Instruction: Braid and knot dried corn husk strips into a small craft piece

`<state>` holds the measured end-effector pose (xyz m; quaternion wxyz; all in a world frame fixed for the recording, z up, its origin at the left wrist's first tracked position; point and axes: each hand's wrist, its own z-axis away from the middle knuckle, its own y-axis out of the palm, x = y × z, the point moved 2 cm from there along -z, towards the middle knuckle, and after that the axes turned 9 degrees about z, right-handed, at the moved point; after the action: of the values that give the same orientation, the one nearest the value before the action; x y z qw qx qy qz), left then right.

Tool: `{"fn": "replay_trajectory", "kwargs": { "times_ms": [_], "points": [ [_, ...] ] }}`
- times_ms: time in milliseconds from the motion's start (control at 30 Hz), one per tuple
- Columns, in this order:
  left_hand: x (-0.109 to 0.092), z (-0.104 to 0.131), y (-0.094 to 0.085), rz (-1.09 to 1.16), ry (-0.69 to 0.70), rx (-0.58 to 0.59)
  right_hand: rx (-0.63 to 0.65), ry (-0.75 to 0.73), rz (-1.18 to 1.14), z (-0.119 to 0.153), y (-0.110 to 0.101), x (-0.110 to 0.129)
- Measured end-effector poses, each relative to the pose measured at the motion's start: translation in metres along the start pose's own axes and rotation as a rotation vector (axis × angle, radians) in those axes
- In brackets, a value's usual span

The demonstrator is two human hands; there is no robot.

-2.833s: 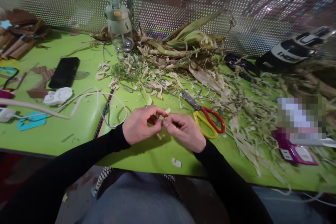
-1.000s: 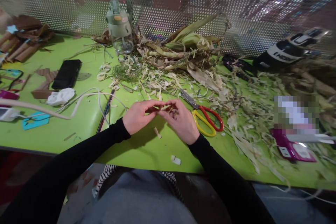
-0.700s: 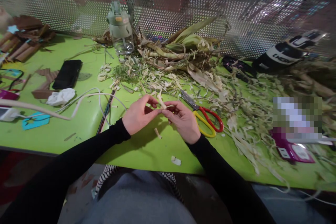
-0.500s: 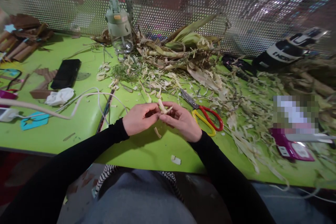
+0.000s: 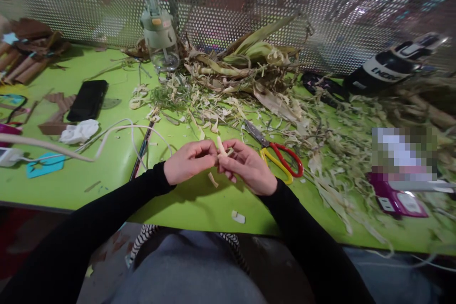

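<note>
A small pale husk strip stands up between my two hands over the green table. My right hand pinches it between thumb and fingers. My left hand is closed at its left side, fingertips pressed together against the strip's lower end. Just below the hands lies a short husk piece, and another pale scrap is nearer the table edge. Scissors with red and yellow handles lie right of my right hand, blades pointing up and left.
Dried husks and shavings spread across the back and right. A clear-based bottle and a black bottle are by the mesh screen. At left lie a black phone, white cable and crumpled tissue. A magenta object is at right.
The strip between my hands is now more upright. My right hand's fingers have shifted around it, and my left hand has moved slightly left.
</note>
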<state>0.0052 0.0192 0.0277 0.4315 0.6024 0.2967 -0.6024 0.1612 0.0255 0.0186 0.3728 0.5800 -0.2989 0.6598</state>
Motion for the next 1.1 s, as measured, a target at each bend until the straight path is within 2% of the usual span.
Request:
{"fn": "replay_trajectory", "kwargs": {
  "times_ms": [100, 267, 400, 533, 667, 767, 900, 1100],
  "points": [
    [0.001, 0.002, 0.001, -0.065, -0.014, -0.012, 0.07, -0.038, 0.044, 0.001, 0.0, 0.003],
    [-0.003, 0.005, 0.0, -0.266, -0.03, -0.048, 0.011, -0.087, 0.056, 0.004, 0.002, 0.003],
    [-0.008, 0.005, -0.003, -0.355, -0.007, -0.065, -0.002, -0.04, 0.023, 0.003, 0.0, 0.0],
    [-0.009, 0.004, -0.005, -0.47, -0.014, -0.015, -0.014, 0.014, 0.009, 0.001, -0.004, -0.002],
    [-0.01, 0.003, -0.006, -0.616, 0.077, 0.018, -0.002, 0.033, 0.02, 0.0, -0.006, -0.003],
    [-0.01, 0.004, -0.006, -0.557, 0.087, 0.065, 0.058, 0.032, 0.059, 0.001, -0.006, -0.002],
    [-0.008, 0.004, -0.005, -0.363, -0.005, 0.093, 0.073, 0.011, 0.119, 0.001, -0.006, 0.002],
    [0.0, 0.005, 0.005, 0.07, -0.117, 0.104, 0.141, -0.012, 0.054, 0.004, 0.003, 0.005]
  ]
}}
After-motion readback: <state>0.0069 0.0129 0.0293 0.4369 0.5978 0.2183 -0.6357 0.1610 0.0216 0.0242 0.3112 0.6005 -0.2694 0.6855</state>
